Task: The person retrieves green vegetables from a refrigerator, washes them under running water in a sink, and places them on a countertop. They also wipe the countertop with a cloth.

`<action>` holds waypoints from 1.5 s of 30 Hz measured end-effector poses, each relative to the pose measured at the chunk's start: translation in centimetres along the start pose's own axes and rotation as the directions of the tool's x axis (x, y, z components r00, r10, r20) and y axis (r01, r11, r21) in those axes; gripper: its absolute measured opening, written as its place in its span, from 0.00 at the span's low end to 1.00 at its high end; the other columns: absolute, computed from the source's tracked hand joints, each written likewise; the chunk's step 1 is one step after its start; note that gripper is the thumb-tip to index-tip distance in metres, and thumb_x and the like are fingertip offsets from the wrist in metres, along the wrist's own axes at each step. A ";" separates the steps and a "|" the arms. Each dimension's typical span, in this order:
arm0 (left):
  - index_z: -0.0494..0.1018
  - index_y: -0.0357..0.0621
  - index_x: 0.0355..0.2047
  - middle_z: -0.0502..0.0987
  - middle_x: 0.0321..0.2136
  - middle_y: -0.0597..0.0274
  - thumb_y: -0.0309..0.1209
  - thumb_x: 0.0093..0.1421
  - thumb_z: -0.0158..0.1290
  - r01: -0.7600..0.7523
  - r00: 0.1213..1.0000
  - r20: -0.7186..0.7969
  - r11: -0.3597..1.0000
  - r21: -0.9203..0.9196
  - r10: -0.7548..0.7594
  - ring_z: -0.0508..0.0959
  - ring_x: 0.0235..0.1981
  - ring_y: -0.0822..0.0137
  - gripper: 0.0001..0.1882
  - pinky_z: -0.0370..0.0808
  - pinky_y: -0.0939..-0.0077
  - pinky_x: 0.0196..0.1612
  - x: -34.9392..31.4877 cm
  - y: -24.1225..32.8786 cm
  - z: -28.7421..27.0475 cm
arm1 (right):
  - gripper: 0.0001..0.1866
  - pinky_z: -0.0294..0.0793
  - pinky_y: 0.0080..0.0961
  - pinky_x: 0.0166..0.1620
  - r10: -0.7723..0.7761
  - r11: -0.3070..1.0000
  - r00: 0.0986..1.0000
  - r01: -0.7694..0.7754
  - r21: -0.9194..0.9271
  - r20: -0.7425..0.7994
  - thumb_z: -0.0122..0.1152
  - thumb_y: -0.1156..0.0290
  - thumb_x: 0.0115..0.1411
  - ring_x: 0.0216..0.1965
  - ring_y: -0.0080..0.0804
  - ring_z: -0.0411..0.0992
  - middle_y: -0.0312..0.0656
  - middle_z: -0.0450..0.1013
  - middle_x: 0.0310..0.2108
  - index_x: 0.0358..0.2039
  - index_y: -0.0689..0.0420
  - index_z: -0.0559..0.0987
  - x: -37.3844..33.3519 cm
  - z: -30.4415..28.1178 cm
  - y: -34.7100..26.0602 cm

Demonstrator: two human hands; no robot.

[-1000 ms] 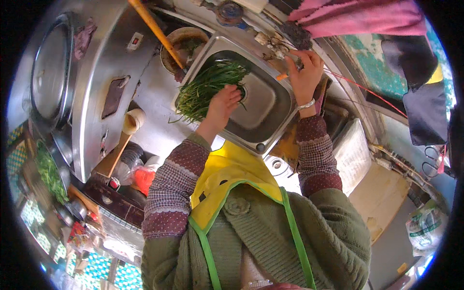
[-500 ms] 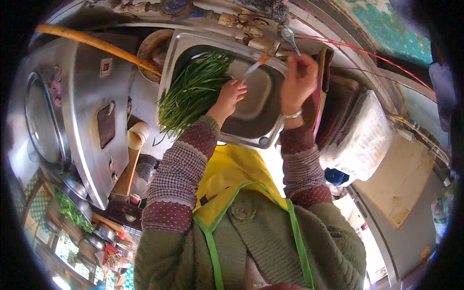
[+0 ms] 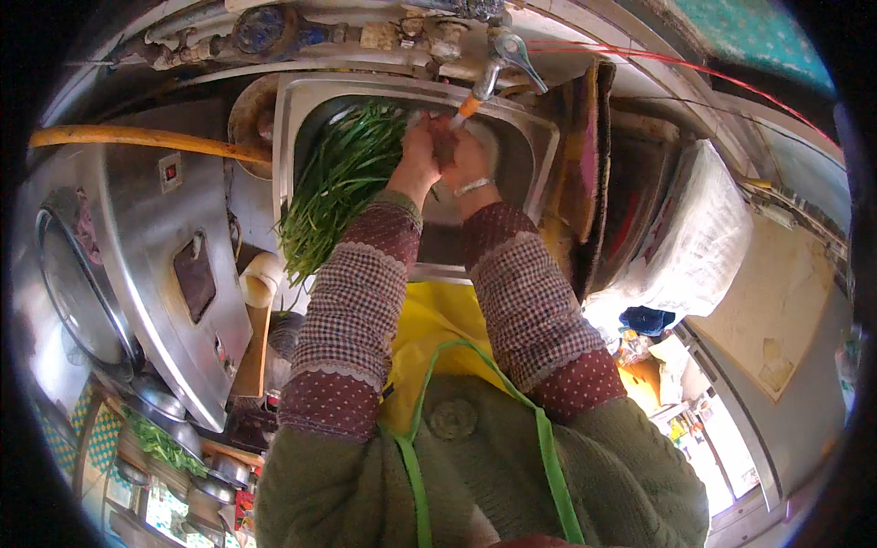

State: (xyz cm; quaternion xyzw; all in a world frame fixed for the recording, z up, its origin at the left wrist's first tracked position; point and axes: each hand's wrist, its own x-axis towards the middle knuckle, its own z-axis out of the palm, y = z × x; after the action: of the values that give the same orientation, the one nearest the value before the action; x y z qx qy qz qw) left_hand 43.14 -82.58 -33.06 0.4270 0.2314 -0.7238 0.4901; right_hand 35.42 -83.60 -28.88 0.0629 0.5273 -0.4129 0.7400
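Note:
Under the tap (image 3: 489, 78) with its orange spout end, my left hand (image 3: 418, 157) and my right hand (image 3: 468, 159) are brought together over the steel sink (image 3: 448, 245). A pale streak of water falls from the spout toward them. Their fingers meet in shadow and are blurred, so whether they hold anything is hidden. A bracelet circles my right wrist. Beside my left hand, a big bunch of long green leafy stalks (image 3: 343, 187) fills the left side of the sink and hangs over its near-left rim.
Left of the sink stand a metal appliance (image 3: 137, 247), a round bowl (image 3: 248, 119) and a long wooden pole (image 3: 151, 137). To the right are upright boards (image 3: 598, 155) and a white plastic bag (image 3: 699, 237). Pipes with a valve (image 3: 260, 32) run behind the sink.
My right hand has come down from beside the tap handle and moved left to meet my left hand. The left hand has shifted slightly further into the sink. The view has shifted a little.

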 end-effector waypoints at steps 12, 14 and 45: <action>0.73 0.48 0.37 0.77 0.30 0.64 0.58 0.71 0.40 -0.138 0.989 0.058 0.990 0.028 0.136 0.77 0.31 0.64 0.27 0.76 0.67 0.36 -3.4 -1.7 2.1 | 0.14 0.76 0.37 0.40 -0.207 0.736 0.960 0.280 -0.616 0.189 0.52 0.64 0.69 0.40 0.42 0.76 0.48 0.79 0.38 0.36 0.61 0.81 1.6 -2.7 0.4; 0.73 0.48 0.39 0.76 0.31 0.63 0.60 0.70 0.39 -0.097 0.992 0.083 0.995 0.009 0.096 0.77 0.31 0.63 0.28 0.76 0.65 0.36 -3.4 -2.7 3.3 | 0.16 0.76 0.36 0.39 -0.258 0.493 0.932 0.354 -0.795 0.254 0.51 0.62 0.70 0.39 0.39 0.77 0.46 0.80 0.37 0.34 0.59 0.82 2.7 -3.4 -0.5; 0.54 0.42 0.71 0.61 0.66 0.35 0.59 0.57 0.59 -0.039 0.830 0.337 -0.557 0.829 0.444 0.62 0.67 0.38 0.51 0.65 0.51 0.66 -9.2 7.4 -1.6 | 0.30 0.76 0.37 0.48 0.076 0.750 0.997 -0.074 -0.657 -0.025 0.55 0.48 0.68 0.52 0.40 0.72 0.42 0.70 0.58 0.64 0.52 0.68 -3.7 -8.6 6.1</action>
State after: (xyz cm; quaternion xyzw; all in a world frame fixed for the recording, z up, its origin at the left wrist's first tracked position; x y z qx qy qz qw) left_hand 51.89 -79.65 -25.52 0.7551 -0.5583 -0.3426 0.0279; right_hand 32.95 -73.07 -31.63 -0.1805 0.6346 -0.1714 0.7316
